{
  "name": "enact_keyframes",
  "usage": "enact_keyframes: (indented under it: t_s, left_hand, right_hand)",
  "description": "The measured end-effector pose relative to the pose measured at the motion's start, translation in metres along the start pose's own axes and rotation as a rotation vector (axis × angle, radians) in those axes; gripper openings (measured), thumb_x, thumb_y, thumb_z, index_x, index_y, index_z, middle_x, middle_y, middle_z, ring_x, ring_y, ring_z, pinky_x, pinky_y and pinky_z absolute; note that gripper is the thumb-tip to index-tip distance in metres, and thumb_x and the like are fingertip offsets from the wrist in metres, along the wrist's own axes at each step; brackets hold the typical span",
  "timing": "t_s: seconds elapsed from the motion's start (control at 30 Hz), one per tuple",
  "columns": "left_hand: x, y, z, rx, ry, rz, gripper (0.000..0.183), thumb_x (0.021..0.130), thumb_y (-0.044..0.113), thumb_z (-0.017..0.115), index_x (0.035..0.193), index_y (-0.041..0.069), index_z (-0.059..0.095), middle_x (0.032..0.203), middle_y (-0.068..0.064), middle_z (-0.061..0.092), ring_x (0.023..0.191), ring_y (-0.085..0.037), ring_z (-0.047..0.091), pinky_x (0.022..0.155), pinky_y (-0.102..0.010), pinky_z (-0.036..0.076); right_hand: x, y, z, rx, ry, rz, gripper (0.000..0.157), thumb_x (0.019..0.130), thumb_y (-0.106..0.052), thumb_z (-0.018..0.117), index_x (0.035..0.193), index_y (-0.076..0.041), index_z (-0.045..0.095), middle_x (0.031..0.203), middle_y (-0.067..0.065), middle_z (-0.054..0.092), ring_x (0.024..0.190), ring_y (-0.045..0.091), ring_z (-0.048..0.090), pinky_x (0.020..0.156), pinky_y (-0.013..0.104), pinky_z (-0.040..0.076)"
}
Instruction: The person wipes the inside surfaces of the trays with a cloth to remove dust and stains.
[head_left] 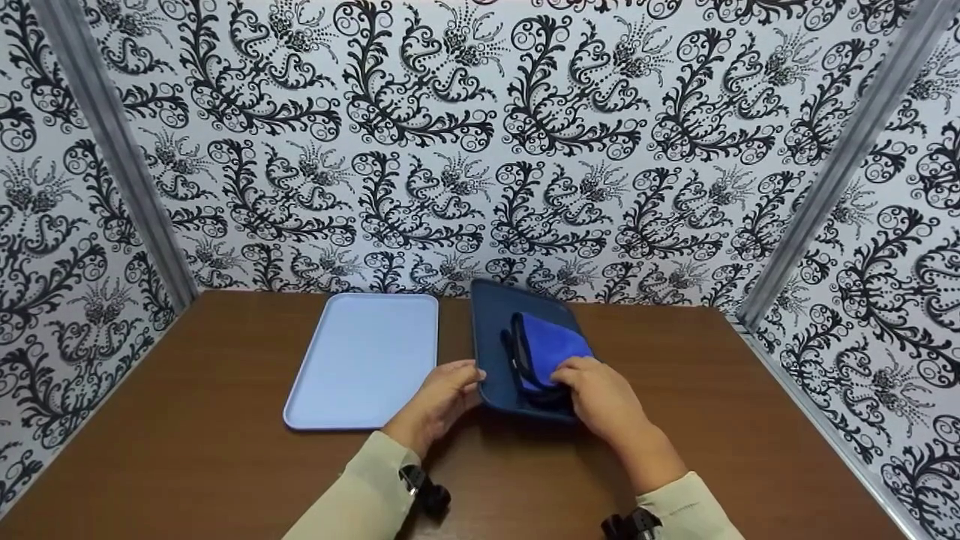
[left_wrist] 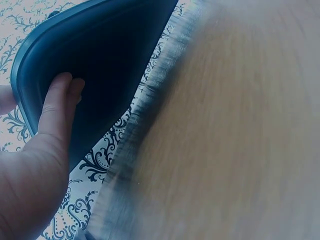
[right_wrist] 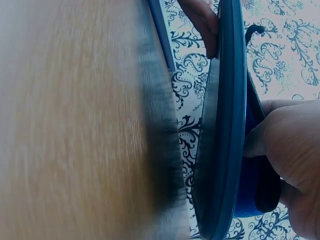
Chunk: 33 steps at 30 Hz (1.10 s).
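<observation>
Your left hand (head_left: 444,396) grips the tilted dark tray (head_left: 491,330) by its edge; your right hand (head_left: 606,396) pinches the black-trimmed blue cloth item (head_left: 553,345) against it.

Both sleeves (head_left: 360,491) are pale beige, each banded by a black wrist-strapped device (head_left: 433,499).
</observation>
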<state>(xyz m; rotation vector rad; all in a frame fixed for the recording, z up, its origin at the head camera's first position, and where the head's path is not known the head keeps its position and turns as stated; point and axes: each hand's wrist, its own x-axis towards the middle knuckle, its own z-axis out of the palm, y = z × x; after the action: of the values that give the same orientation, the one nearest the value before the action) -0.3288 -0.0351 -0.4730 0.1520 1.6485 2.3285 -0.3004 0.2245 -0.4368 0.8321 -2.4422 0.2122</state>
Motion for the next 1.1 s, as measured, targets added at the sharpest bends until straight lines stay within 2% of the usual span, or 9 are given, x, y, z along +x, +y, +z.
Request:
enact_keyframes:
  t_s: [0.07,0.17,0.4,0.53,0.6,0.7,0.8,0.93,1.1]
  left_hand:
    - [0.0,0.0,0.0,-0.013,-0.002,0.003,0.075,0.087,0.01,0.058,0.151,-0.016,0.03,0.078,0.009,0.047,0.073,-0.003,0.048,0.093,-0.03,0.05]
    - [0.0,0.0,0.0,-0.022,-0.004,0.01,0.072,0.087,0.008,0.058,0.149,-0.016,0.031,0.067,0.013,0.042,0.067,-0.001,0.045,0.09,-0.027,0.049]
    - [-0.001,0.0,0.0,-0.011,-0.002,0.021,0.067,0.087,0.007,0.057,0.147,-0.015,0.035,0.069,0.013,0.042,0.07,-0.002,0.045,0.094,-0.03,0.048]
    - [0.0,0.001,0.0,-0.024,-0.008,0.026,0.066,0.087,0.006,0.056,0.146,-0.017,0.037,0.073,0.011,0.047,0.071,-0.001,0.046,0.089,-0.026,0.051]
    - [0.0,0.001,0.001,-0.031,-0.014,0.035,0.06,0.087,0.004,0.056,0.142,-0.017,0.043,0.074,0.01,0.05,0.071,-0.001,0.048,0.085,-0.024,0.053]
    - [0.001,0.0,0.002,-0.045,-0.02,0.041,0.042,0.087,0.003,0.056,0.126,-0.012,0.052,0.073,0.01,0.049,0.072,-0.002,0.049,0.08,-0.023,0.054]
    - [0.001,0.0,0.003,-0.045,-0.019,0.039,0.033,0.087,0.003,0.056,0.119,-0.007,0.053,0.069,0.011,0.047,0.071,-0.003,0.049,0.079,-0.023,0.053]
    - [0.002,0.0,0.003,-0.034,-0.011,0.036,0.031,0.088,0.004,0.057,0.117,-0.004,0.051,0.065,0.012,0.043,0.07,-0.003,0.047,0.08,-0.024,0.052]
    - [0.002,-0.001,0.001,-0.03,-0.019,0.036,0.011,0.089,0.003,0.058,0.093,0.008,0.049,0.064,0.012,0.042,0.071,-0.004,0.048,0.083,-0.027,0.052]
  right_hand:
    - [-0.001,0.002,0.0,-0.005,-0.007,0.017,0.035,0.082,0.013,0.063,0.1,-0.012,0.079,0.104,0.002,0.073,0.098,0.024,0.069,0.087,0.04,0.059]
    - [-0.003,0.005,0.001,-0.007,-0.011,0.037,0.034,0.083,0.013,0.064,0.1,-0.012,0.079,0.104,0.003,0.073,0.098,0.025,0.07,0.087,0.041,0.059]
    - [-0.006,0.009,0.004,-0.003,-0.004,0.091,0.034,0.084,0.012,0.064,0.101,-0.013,0.079,0.104,0.003,0.074,0.1,0.025,0.07,0.087,0.042,0.059]
    - [-0.007,0.011,0.005,0.027,-0.043,0.185,0.035,0.086,0.011,0.063,0.104,-0.014,0.079,0.106,0.003,0.074,0.104,0.027,0.071,0.086,0.046,0.059]
    - [-0.007,0.012,0.005,0.04,-0.073,0.239,0.035,0.087,0.01,0.062,0.107,-0.013,0.079,0.107,0.004,0.074,0.105,0.029,0.071,0.085,0.049,0.059]
    - [-0.006,0.011,0.005,0.043,-0.113,0.31,0.034,0.086,0.007,0.062,0.11,-0.012,0.078,0.109,0.005,0.074,0.108,0.032,0.071,0.084,0.053,0.059]
    - [-0.006,0.011,0.005,0.028,-0.143,0.349,0.034,0.085,0.005,0.063,0.112,-0.01,0.077,0.111,0.007,0.074,0.111,0.033,0.07,0.085,0.055,0.059]
    - [-0.006,0.01,0.004,0.008,-0.156,0.363,0.033,0.086,0.004,0.064,0.114,-0.009,0.076,0.112,0.008,0.074,0.11,0.034,0.07,0.085,0.056,0.059]
    - [-0.006,0.009,0.002,-0.006,-0.158,0.352,0.032,0.087,0.004,0.062,0.114,-0.009,0.076,0.108,0.01,0.074,0.103,0.037,0.071,0.083,0.057,0.059]
